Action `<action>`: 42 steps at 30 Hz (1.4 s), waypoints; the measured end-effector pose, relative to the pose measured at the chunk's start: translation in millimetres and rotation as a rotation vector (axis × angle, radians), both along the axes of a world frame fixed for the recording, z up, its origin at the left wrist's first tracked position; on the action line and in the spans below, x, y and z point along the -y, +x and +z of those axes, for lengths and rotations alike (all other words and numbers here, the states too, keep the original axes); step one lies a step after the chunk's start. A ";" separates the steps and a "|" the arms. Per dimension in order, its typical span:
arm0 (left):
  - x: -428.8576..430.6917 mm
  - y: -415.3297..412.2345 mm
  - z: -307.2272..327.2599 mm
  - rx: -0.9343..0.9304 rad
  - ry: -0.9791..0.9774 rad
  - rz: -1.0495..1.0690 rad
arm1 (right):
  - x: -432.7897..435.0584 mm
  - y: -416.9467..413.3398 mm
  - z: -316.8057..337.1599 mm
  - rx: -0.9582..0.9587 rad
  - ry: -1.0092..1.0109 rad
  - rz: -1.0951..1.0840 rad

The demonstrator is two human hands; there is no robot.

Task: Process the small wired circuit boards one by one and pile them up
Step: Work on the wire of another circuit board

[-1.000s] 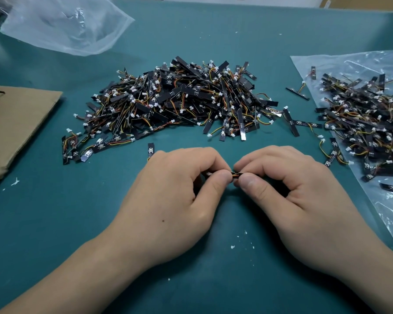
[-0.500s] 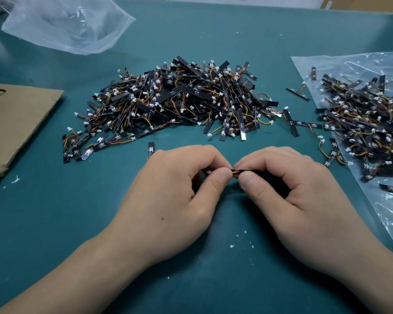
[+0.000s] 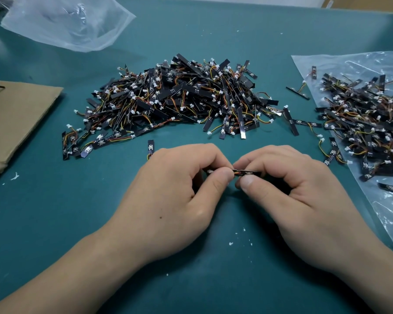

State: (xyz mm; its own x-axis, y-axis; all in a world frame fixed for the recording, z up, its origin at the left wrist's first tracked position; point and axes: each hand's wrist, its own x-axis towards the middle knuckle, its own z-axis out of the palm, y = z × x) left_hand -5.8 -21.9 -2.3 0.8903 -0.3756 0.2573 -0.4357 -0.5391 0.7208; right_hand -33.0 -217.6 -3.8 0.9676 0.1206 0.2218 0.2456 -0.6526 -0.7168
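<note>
While l. hand & r. hand fingers still pinch wired board, more board exposed, pile unmoved

The teal table bears a big pile of black wired boards at its middle. One board lies alone just in front of the pile. Flat cardboard lies at the left edge and a crumpled clear bag at the far left. A clear sheet with a heap of more boards covers the right side. A few strays lie between sheet and pile. White crumbs dot the near part.
</note>
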 end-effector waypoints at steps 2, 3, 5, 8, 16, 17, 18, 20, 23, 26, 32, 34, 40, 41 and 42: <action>0.4 0.1 0.0 -0.002 -0.007 -0.001 | 0.4 -0.7 0.2 -0.003 0.025 0.002; 0.5 0.0 -0.2 -0.015 -0.022 -0.007 | 0.5 -1.0 0.3 -0.003 0.030 0.003; 0.2 -0.1 -0.2 -0.032 -0.047 -0.023 | 0.4 -0.6 0.1 0.003 0.016 0.003; -0.4 -0.8 0.5 -0.038 -0.042 -0.040 | -0.3 0.6 0.3 0.004 -0.002 0.003; -1.2 -1.8 1.2 -0.046 -0.012 -0.062 | -1.4 -1.0 1.1 0.006 0.038 0.018; -1.3 -1.7 1.3 -0.045 -0.006 -0.067 | -1.6 -1.2 1.3 0.007 0.035 0.019; -1.3 -1.5 1.3 -0.042 0.001 -0.071 | -1.8 -1.5 1.5 0.004 0.033 0.019; -1.3 -1.1 1.2 -0.033 0.014 -0.074 | -1.6 -2.0 1.4 0.003 0.025 0.019; -0.7 -1.2 1.5 -0.017 0.029 -0.064 | -1.1 -2.1 0.9 0.014 -0.002 0.020; -0.7 -1.4 1.6 -0.020 0.026 -0.055 | -1.2 -1.5 0.8 0.027 -0.034 0.027; -0.2 -0.6 1.7 -0.046 0.009 -0.051 | -1.0 -1.1 1.0 0.007 -0.047 0.040; -0.1 -0.9 1.3 -0.042 0.021 -0.043 | -1.2 -1.6 1.2 0.002 -0.055 0.042; 0.2 -1.0 0.7 -0.028 0.044 -0.031 | -1.1 -2.9 2.2 -0.004 -0.085 0.046; 0.3 -0.9 0.8 -0.025 0.046 -0.030 | -1.5 -2.8 2.2 -0.004 -0.087 0.045; 0.4 -0.9 0.9 -0.021 0.050 -0.032 | -1.9 -2.7 2.3 -0.003 -0.086 0.044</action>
State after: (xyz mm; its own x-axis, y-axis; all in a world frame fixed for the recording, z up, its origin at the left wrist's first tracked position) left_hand -6.7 -22.3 -1.4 0.8827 -0.4156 0.2193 -0.4385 -0.5609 0.7022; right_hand -35.7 -215.6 -1.5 0.9617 0.1811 0.2057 0.2729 -0.7006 -0.6592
